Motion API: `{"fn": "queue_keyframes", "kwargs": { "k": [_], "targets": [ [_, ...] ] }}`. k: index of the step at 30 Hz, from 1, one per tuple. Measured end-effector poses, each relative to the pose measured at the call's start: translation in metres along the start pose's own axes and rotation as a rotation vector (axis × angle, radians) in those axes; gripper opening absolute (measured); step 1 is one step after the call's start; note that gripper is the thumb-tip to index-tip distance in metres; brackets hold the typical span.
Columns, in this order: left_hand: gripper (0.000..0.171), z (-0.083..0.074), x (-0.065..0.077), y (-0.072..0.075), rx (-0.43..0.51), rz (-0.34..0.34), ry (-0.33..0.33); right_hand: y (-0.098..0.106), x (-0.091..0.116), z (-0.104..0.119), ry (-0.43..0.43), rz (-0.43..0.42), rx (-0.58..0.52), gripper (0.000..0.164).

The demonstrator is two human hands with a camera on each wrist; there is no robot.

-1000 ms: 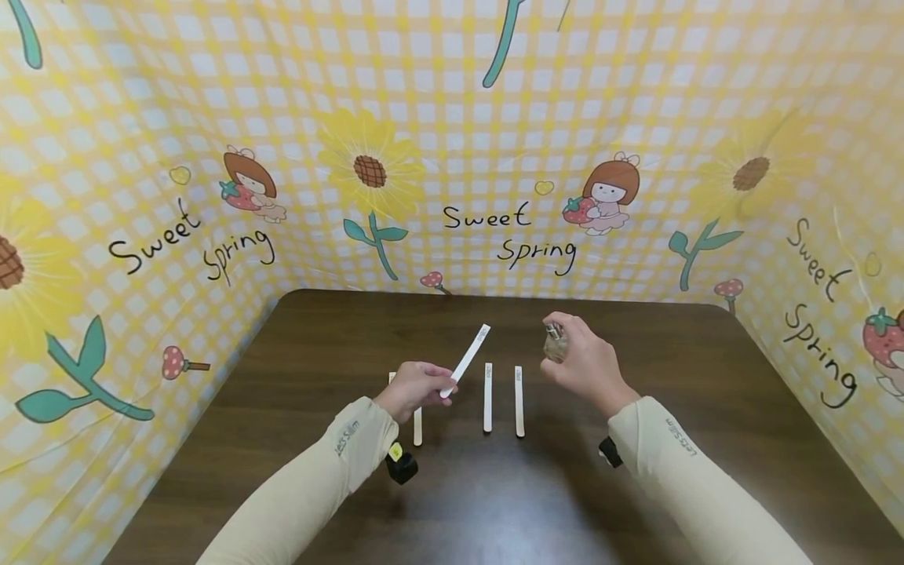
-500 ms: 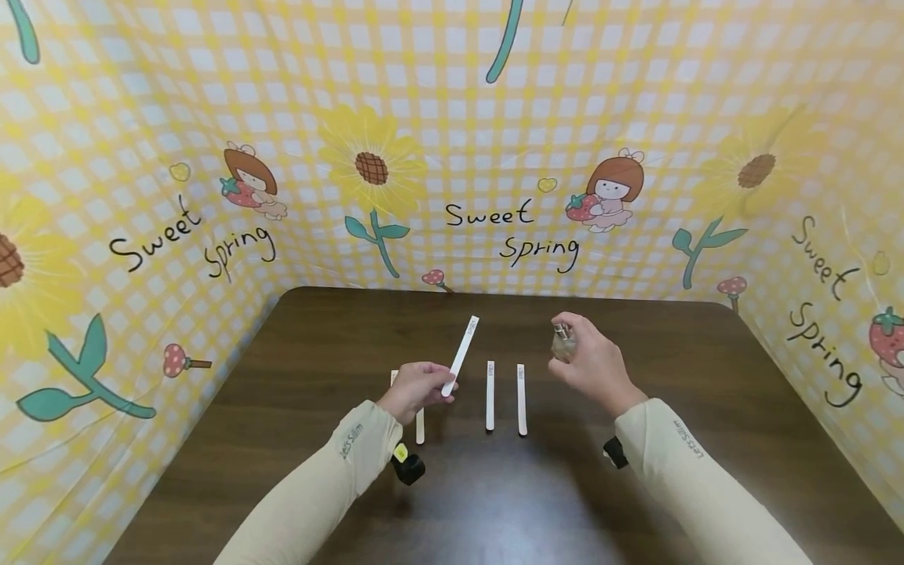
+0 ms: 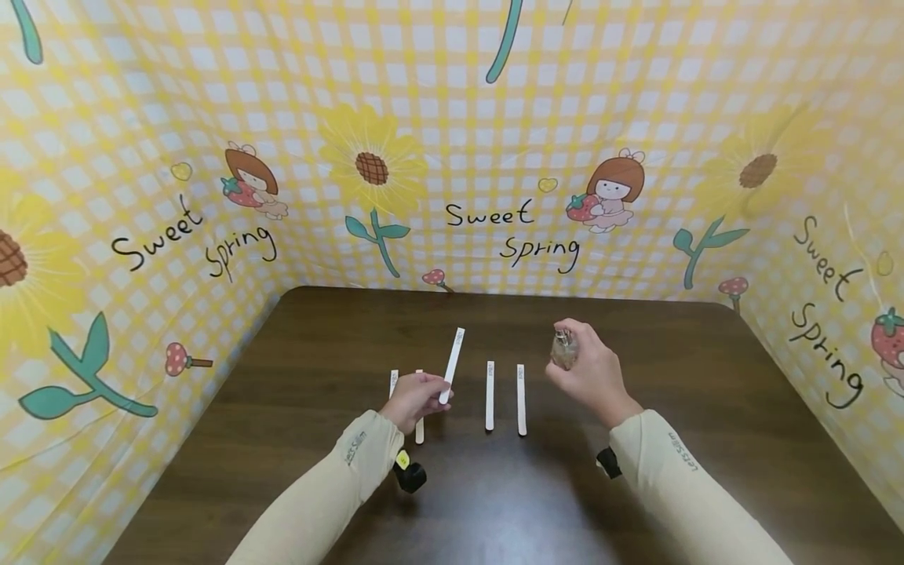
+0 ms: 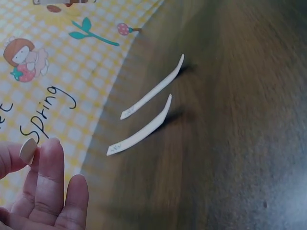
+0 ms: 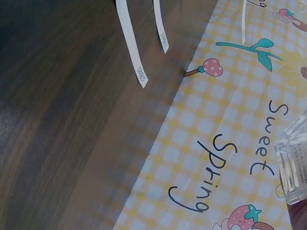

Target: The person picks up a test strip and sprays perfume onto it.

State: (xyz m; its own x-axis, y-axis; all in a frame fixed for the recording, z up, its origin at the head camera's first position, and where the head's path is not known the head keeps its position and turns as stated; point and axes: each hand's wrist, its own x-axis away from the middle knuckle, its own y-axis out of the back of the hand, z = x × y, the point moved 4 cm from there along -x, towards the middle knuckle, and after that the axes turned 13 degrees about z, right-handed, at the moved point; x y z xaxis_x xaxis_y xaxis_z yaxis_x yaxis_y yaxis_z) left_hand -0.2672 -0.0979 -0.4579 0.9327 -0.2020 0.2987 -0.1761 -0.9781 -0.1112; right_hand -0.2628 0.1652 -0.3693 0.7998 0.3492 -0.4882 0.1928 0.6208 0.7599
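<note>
My left hand (image 3: 413, 399) pinches the lower end of a white paper test strip (image 3: 453, 365) between thumb and fingers. The strip stands up above the table, leaning a little right, its marked end uppermost. Its rounded end (image 4: 29, 151) shows at the fingertips in the left wrist view. My right hand (image 3: 593, 373) grips a small clear glass perfume bottle (image 3: 563, 353), the index finger on its sprayer top. Bottle and strip are apart. In the right wrist view only part of the bottle (image 5: 293, 165) shows, at the right edge.
On the brown table (image 3: 480, 502) lie two strips (image 3: 490, 396) between the hands. Two more (image 3: 420, 431) lie beneath the left hand, partly hidden by it. A yellow checked cloth (image 3: 480, 173) rises round the back and sides.
The held strip has swung left and stands more upright; it is slightly lower than half a second ago. The right hand with the bottle has shifted slightly right, then down. The strips on the table stay put.
</note>
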Motion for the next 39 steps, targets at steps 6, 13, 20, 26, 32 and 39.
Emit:
{"fn": "queue_keyframes", "kwargs": {
  "k": [6,13,20,26,32,39],
  "targets": [
    [0.014,0.006,-0.001,0.003,-0.027,-0.002,0.017,-0.002,0.002,0.002,0.04,-0.015,-0.002,0.06],
    [0.017,0.012,-0.005,-0.001,-0.023,0.028,0.054,-0.003,0.003,0.002,0.004,0.012,-0.015,0.061],
    [0.021,0.016,-0.008,-0.003,-0.031,0.032,0.072,-0.002,0.005,0.0,0.044,-0.03,-0.006,0.047],
    [0.02,0.016,-0.009,-0.004,-0.037,0.028,0.057,0.003,0.006,-0.005,0.057,-0.055,-0.008,0.044],
    [0.019,0.022,-0.013,-0.005,-0.064,0.024,0.068,0.005,0.007,-0.006,0.06,-0.065,-0.001,0.046],
    [0.019,0.027,-0.018,-0.005,-0.088,0.022,0.116,0.006,0.007,-0.009,0.028,-0.039,-0.011,0.045]
  ]
}}
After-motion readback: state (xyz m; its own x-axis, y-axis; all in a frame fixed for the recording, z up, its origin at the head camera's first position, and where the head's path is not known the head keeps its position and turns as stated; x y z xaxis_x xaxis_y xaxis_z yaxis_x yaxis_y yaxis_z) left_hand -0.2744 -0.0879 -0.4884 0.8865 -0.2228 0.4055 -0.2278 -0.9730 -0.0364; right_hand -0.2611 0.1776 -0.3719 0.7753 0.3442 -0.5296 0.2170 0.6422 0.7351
